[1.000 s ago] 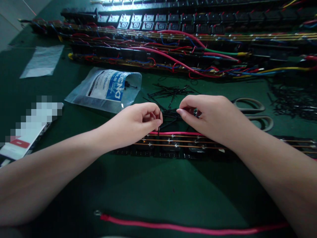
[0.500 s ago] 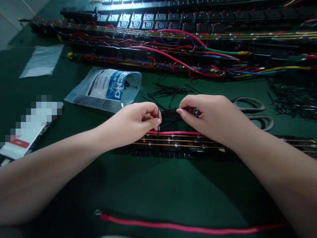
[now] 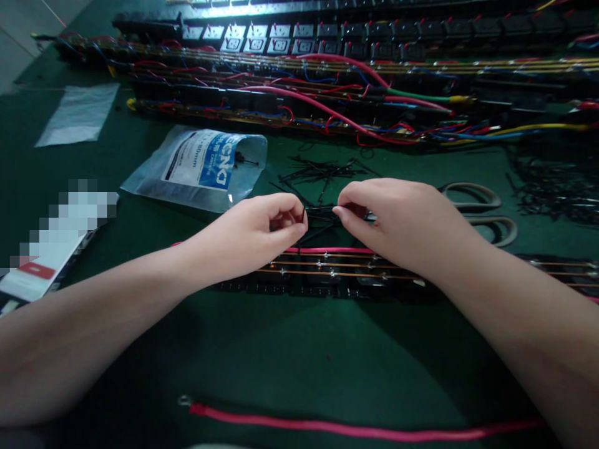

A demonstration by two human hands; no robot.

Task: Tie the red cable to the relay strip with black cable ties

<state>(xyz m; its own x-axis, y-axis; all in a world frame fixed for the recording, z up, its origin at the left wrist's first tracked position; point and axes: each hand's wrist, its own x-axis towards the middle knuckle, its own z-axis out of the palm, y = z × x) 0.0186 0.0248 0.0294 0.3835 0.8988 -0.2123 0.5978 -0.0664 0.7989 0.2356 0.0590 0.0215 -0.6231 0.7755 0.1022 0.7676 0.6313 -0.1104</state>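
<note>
My left hand (image 3: 266, 232) is closed in a pinch on a thin black cable tie (image 3: 303, 215), just above a red wire (image 3: 334, 250). That wire runs along the back of a long black socket strip (image 3: 322, 288) with copper rods across it. To the right, my right hand (image 3: 397, 209) has thumb and forefinger pressed together over the same strip; whatever lies between them is too small to make out. Loose black cable ties (image 3: 322, 171) lie just behind both hands. Scissors (image 3: 472, 198), partly hidden by my right hand, show their handle loops.
A clear plastic bag (image 3: 191, 165) with ties in it lies behind my left hand. Wired strips (image 3: 281, 87) fill the back of the green table (image 3: 281, 349). More black ties (image 3: 556, 193) are heaped at right. A thick red cable (image 3: 350, 429) lies in front.
My left hand has shifted slightly right and turned a little, and less of the cable tie shows beside its fingers. My right hand has hardly moved.
</note>
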